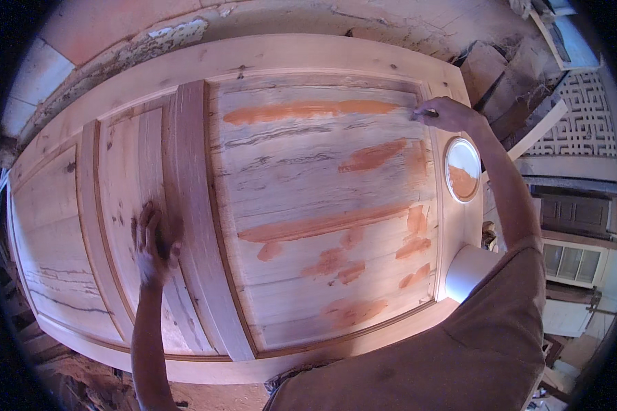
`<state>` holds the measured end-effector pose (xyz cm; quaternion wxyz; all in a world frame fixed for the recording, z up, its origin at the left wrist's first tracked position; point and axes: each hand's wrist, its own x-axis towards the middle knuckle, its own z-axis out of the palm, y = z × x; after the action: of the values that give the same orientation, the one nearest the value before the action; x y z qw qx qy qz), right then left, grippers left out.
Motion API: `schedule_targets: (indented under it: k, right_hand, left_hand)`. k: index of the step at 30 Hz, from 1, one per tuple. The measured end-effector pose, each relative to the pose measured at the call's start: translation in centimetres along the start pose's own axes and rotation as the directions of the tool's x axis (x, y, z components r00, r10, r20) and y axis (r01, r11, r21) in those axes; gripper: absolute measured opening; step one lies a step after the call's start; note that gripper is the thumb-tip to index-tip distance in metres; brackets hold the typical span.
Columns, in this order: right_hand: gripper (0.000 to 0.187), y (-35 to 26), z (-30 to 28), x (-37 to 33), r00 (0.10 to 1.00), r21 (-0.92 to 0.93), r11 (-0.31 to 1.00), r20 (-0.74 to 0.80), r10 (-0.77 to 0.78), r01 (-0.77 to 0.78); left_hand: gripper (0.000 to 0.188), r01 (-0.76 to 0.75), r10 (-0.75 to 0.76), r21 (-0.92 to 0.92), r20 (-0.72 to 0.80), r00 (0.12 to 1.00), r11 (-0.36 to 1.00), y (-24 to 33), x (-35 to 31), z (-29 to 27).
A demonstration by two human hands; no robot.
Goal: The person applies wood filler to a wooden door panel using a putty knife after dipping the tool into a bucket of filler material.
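A large pale wooden panelled door (288,51) lies flat before me. Its wide right-hand panel (288,185) carries streaks and blotches of orange-brown paste (315,109). My left hand (154,240) rests on the narrower middle panel, against a raised upright rail (202,205), fingers spread and holding nothing. Over the far right corner of the wide panel is my right hand (449,113). Its fingers are bent and pinched together; whatever may be between them is too small to make out. Just nearer than that hand, a round tin (463,171) with orange-brown paste inside sits on the door's right end.
A white cylindrical container (469,270) stands by the door's near right corner. Wooden boards (487,75) and debris lie beyond the far right end. A patterned lattice block screen (579,113) and dark panelled furniture (572,212) are farther right. A rough ledge (158,41) runs behind the door.
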<state>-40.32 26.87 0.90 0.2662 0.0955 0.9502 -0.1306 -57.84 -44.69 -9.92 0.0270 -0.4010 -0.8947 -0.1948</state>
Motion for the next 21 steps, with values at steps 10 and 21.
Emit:
schedule_targets:
  k: [10,21]
  right_hand:
    - [0.039,-11.1,7.4,-1.6,0.779,0.521,0.850,-0.501,0.377,-0.077]
    - [0.036,-11.4,9.0,0.4,0.750,0.379,0.867,-0.456,0.479,-0.323]
  left_hand:
    - [0.078,0.020,-0.020,0.005,-0.013,1.000,1.000,-0.4,-0.4,0.3]
    - [0.077,0.022,-0.022,0.011,-0.004,1.000,1.000,-0.5,-0.6,0.1]
